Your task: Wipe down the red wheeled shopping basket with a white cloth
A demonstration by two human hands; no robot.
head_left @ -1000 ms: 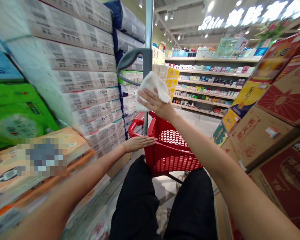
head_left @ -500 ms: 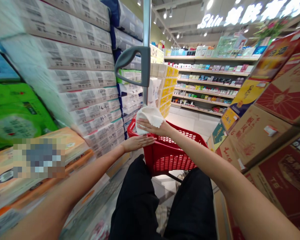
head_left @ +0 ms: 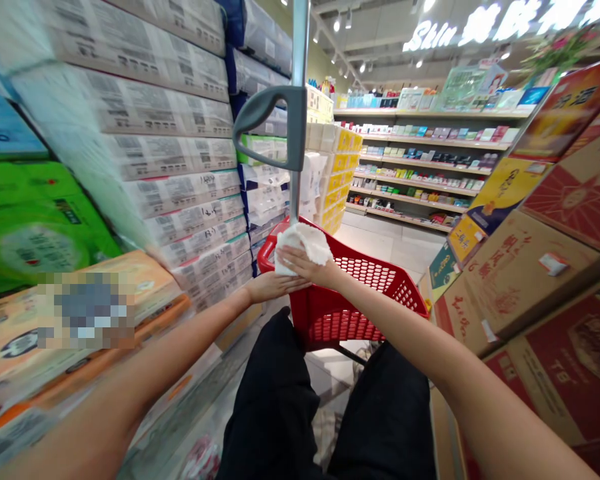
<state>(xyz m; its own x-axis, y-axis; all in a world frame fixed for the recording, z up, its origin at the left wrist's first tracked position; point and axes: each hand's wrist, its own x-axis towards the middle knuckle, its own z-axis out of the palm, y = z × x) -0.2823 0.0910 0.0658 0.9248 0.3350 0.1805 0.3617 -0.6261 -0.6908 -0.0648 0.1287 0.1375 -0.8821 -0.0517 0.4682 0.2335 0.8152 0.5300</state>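
Observation:
A red rolling shopping basket [head_left: 325, 313] with perforated sides stands in front of my knees. Its metal pole rises from the far side and carries a grey loop grip [head_left: 294, 130]. My right hand [head_left: 307, 265] holds a white cloth [head_left: 303, 241] over the basket's left corner, fingers spread along the cloth. Just below it, my left hand [head_left: 277, 285] lies with straight fingers along the basket's near rim and grips nothing. The right hand and the cloth cover part of the rim.
Wrapped paper packs [head_left: 180, 107] are stacked high on the left, beside orange packs [head_left: 85, 320] near my left arm. Cardboard boxes [head_left: 515, 267] rise close on the right. Product shelves [head_left: 430, 143] stand beyond a pale tiled floor [head_left: 380, 233].
My right hand and the cloth have moved slightly down and nearer, so they now meet my left hand. The left hand stays on the rim. The view has shifted a little.

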